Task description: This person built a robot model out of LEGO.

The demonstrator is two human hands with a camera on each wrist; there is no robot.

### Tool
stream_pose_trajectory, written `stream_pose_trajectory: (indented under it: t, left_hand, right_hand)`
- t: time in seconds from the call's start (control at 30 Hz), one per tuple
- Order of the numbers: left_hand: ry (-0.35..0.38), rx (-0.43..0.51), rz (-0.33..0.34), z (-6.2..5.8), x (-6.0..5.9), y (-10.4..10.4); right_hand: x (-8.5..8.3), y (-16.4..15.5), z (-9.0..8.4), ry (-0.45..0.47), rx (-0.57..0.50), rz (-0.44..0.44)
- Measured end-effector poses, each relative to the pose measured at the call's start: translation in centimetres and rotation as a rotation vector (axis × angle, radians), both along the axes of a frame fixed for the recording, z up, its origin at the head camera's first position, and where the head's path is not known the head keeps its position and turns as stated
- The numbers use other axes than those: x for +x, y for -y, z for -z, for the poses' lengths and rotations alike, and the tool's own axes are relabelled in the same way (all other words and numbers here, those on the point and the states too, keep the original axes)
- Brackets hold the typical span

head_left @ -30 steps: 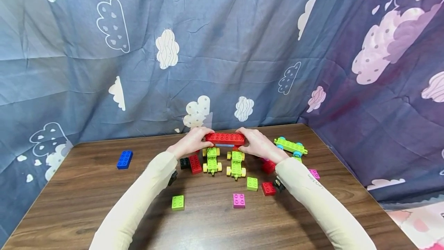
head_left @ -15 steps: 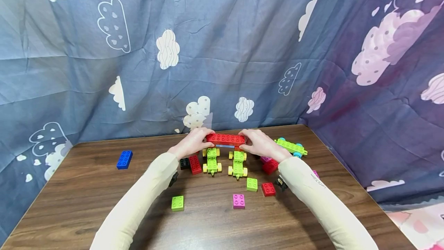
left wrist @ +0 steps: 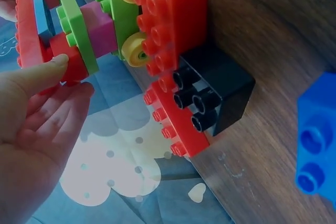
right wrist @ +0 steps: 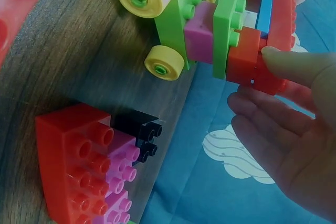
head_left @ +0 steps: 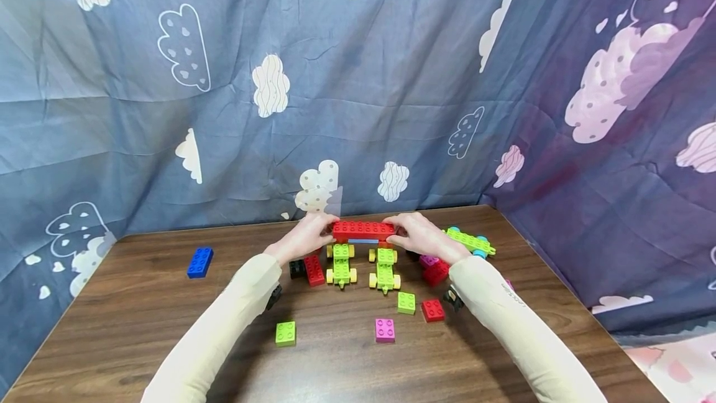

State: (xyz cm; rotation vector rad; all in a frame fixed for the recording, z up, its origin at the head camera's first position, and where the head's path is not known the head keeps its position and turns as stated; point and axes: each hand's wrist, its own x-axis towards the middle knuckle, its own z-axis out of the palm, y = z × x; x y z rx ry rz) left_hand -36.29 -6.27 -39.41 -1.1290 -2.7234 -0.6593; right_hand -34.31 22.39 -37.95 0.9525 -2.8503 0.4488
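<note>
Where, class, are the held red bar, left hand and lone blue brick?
Red bar (head_left: 363,227): head view, studded top.
Left hand (head_left: 302,237): head view, hand's back.
Lone blue brick (head_left: 200,260): head view, studded top.

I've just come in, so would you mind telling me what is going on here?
A person's left hand and right hand hold a brick structure at opposite ends of its red top. The top bridges two stacks on green wheeled bases, with a blue piece beneath it. Loose bricks lie on the table, including a blue brick off to the left.
</note>
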Motion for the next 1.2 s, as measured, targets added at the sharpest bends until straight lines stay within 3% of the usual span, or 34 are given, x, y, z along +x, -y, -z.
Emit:
stream_pose_trajectory:
  t: [0.37,0.53,0.83,1.2]
  left_hand:
    - [0.084,0.029,0.027,-0.04,0.39,0.04]
    - [0.056,0.016,0.036,0.04,0.38,0.08]
    - [-0.015,-0.018,-0.025,0.23,0.64,-0.35]
    - [-0.003,-0.023,0.03,-0.41,0.75,0.19]
  right_hand:
    - [0.11,-0.15,0.22,-0.048,0.003,0.023]
    - [0.2,-0.05,0.22,-0.028,0.015,0.027]
    - [0.34,0.07,0.26,-0.069,-0.019,-0.007]
    - [0.4,0.19,-0.17,-0.055,-0.046,-0.035]
